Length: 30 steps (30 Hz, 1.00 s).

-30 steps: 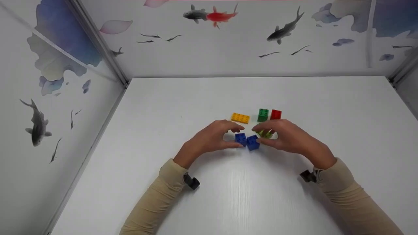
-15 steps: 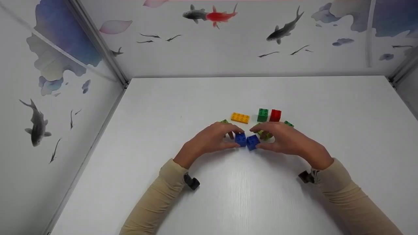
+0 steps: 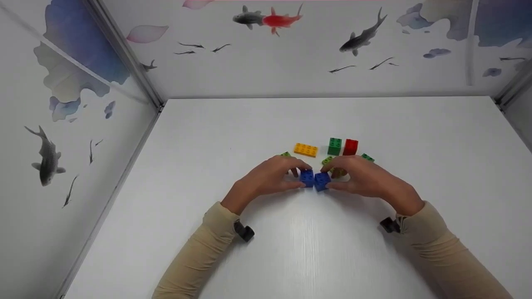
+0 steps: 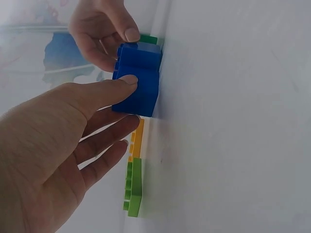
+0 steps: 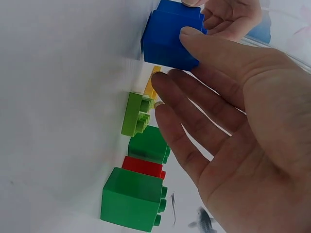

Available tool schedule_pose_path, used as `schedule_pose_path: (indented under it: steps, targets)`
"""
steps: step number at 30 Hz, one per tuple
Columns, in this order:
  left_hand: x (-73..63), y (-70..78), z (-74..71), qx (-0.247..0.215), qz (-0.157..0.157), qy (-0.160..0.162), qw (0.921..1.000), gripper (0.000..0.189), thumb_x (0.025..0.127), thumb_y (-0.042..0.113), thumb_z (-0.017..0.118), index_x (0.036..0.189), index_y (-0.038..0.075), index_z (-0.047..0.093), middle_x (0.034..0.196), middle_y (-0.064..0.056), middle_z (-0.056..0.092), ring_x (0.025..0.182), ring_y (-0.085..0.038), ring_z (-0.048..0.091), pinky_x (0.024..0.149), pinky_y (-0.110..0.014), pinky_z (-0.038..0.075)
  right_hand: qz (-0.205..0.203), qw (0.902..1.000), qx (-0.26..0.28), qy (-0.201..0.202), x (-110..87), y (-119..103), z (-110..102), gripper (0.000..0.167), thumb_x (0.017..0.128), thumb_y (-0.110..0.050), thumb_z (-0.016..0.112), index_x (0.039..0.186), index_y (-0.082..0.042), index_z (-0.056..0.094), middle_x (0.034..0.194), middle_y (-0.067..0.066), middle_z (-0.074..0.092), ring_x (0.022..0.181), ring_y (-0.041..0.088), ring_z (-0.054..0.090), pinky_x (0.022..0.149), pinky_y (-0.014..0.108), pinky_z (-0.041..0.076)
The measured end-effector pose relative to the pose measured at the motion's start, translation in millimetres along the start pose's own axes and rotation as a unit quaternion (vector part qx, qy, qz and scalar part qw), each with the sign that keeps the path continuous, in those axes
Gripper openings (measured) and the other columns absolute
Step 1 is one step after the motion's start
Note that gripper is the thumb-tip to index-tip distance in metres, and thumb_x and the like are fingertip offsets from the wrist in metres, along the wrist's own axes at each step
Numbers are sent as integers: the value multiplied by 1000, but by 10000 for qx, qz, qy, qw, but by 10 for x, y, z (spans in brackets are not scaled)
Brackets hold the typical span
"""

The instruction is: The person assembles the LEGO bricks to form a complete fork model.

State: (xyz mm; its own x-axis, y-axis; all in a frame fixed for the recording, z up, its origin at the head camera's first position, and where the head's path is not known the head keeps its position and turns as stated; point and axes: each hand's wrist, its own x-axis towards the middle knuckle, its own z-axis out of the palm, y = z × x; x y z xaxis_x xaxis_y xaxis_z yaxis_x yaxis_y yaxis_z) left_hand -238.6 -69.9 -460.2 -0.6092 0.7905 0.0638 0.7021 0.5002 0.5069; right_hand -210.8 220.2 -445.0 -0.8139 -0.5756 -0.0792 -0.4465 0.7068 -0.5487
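Note:
Two blue toy bricks stand side by side on the white table, their near corners almost meeting. My left hand (image 3: 270, 176) pinches the left blue brick (image 3: 306, 178) between thumb and index finger; the other fingers extend loosely behind, as the left wrist view shows. From the opposite side, my right hand (image 3: 368, 176) pinches the right blue brick (image 3: 321, 182), which sits slightly turned. Its thumb lies on the near face of that brick (image 5: 167, 43) in the right wrist view, while the index finger is partly hidden behind it.
Behind the hands lie a yellow brick (image 3: 306, 150), a green brick (image 3: 334, 146) and a red brick (image 3: 350, 146). A lime-green brick (image 3: 327, 160) is partly covered by the right hand. Another green brick (image 3: 368, 157) and a lime one (image 4: 135, 187) sit farther out on either side.
Both hands have lowered slightly, and their fingers have come in onto the blue bricks. The left blue brick has shifted a little to the right, toward the other.

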Motion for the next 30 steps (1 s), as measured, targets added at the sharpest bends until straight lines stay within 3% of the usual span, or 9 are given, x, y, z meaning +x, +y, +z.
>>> schedule_pose_path:
  steps: [15,23,30]
  targets:
    - [-1,2,15,-135,-33,-58,9999,46,103,29,77,146,16,67,140,2,74,116,-14,71,109,-32,56,124,9991,315,272,-47,-25,-81,39,97,-23,84,132,-17,68,125,2,77,110,21,75,98,49,65]
    - [26,-11,10,-319,-20,-147,9994,47,103,27,77,147,13,66,139,-1,74,116,-13,73,104,-29,59,-101,9979,229,595,-63,-50,-103,39,97,-30,84,130,-17,67,119,-1,78,103,18,74,91,48,66]
    - [27,-17,9,-455,-32,-124,9989,48,104,35,75,145,12,67,134,-1,75,114,-13,73,103,-29,60,-148,9967,192,771,-60,-70,-96,41,96,-28,85,132,-15,68,119,0,78,101,17,74,90,48,66]
